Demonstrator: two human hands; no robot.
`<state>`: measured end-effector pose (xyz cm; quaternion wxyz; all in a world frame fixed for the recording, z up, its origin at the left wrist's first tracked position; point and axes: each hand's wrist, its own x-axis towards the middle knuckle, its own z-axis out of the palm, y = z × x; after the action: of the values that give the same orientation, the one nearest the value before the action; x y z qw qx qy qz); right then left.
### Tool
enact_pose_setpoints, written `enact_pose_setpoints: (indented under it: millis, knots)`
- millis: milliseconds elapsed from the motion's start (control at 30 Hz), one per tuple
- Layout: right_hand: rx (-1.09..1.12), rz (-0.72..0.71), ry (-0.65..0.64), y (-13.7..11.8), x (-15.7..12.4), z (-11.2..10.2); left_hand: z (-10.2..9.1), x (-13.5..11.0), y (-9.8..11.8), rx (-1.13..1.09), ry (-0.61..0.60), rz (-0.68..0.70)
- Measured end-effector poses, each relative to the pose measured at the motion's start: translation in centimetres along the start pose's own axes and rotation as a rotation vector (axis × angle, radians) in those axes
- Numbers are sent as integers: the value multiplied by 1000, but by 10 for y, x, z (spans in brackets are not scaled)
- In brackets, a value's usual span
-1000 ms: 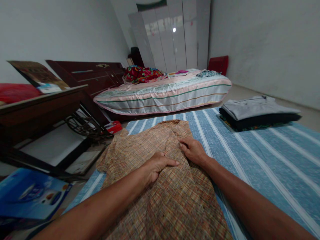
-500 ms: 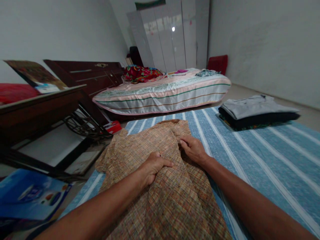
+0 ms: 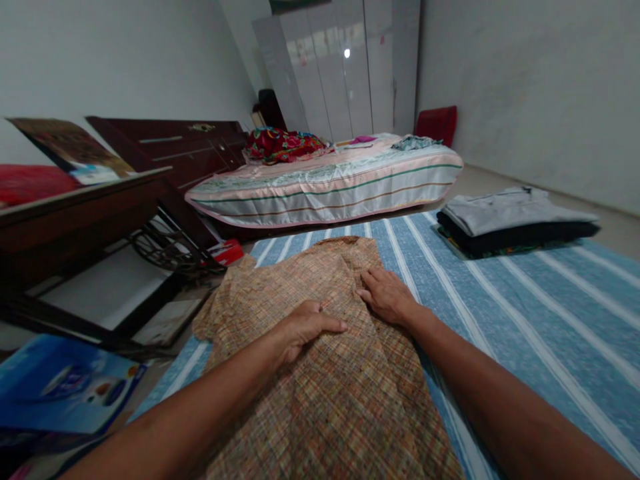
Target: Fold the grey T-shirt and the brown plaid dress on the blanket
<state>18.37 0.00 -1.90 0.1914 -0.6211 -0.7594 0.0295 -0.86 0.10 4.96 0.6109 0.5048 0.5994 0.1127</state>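
Observation:
A plaid orange-brown shirt [image 3: 300, 287] lies spread on a blue striped mat [image 3: 525, 313] on the floor. My left hand [image 3: 305, 327] rests palm down on the middle of the shirt, fingers stretched flat and together. My right hand [image 3: 383, 293] lies flat on the cloth just to the right, fingers extended toward the left hand. Both hands press the fabric; neither grips it.
A stack of folded clothes [image 3: 510, 223] sits on the mat at the far right. A mattress [image 3: 325, 187] with bright bedding lies behind. A dark wooden table [image 3: 75, 213] with an iron base stands left, a blue box [image 3: 60, 390] below it. White wardrobes [image 3: 340, 73] line the back wall.
The left hand had bunched the cloth half a second ago and now lies flat; the right hand also flattened. The raised fold between the hands has been smoothed down.

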Motion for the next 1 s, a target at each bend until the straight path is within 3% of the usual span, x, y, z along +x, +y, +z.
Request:
enact_pose_setpoints:
  millis: [367,633,733,800,900,1000]
  knots:
    - [67,10,-13,4,-1,3,-20,-21,-15,161,72,72]
    - [9,4,-13,-12,-6,-25,-14,-27,-31,207,196,132]
    - [10,-50,20,-39,-33,-47,-13,-25,-35,233,235,175]
    - [57,-173,18,-65,-66,-60,-12,-27,-37,252,257,208]
    - [154,-410,-107,-103,-127,-72,-11,-31,-39,259,287,239]
    - [143,-410,-193,-127,-173,-69,-11,-32,-41,255,318,259]
